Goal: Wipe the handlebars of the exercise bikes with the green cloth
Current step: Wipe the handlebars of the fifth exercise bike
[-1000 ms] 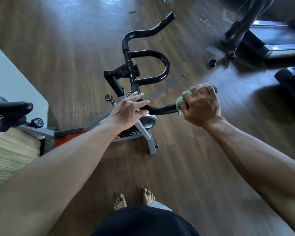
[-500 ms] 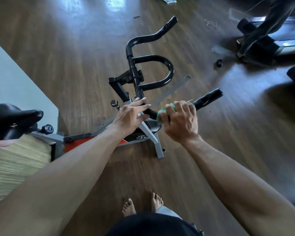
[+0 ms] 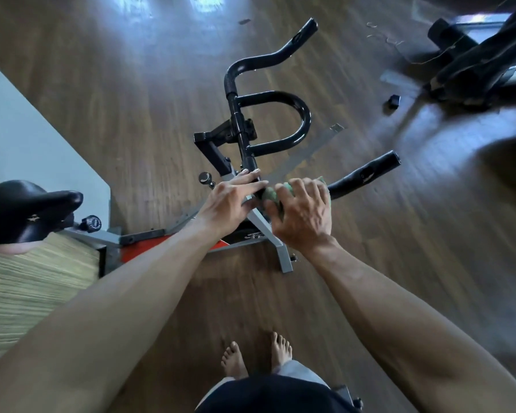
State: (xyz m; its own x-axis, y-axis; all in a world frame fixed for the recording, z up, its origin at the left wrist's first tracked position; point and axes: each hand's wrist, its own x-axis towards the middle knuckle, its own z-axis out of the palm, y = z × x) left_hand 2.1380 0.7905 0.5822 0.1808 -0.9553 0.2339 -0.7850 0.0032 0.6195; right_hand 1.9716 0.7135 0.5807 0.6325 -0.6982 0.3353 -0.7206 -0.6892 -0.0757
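Sliding inward from the bar's outer end, the right hand (image 3: pixel 303 214) grips the green cloth (image 3: pixel 271 194) around the near handlebar (image 3: pixel 364 177) by the stem. Left hand (image 3: pixel 230 201) rests flat, fingers spread, apparently steadying. Next, probably the far bar.

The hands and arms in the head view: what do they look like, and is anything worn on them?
Both arms are bare up to the picture's edge: no sleeves show. The left hand and right hand have no gloves, rings, watch or wristband that I can see. Tendons stand out on the back of the right hand.
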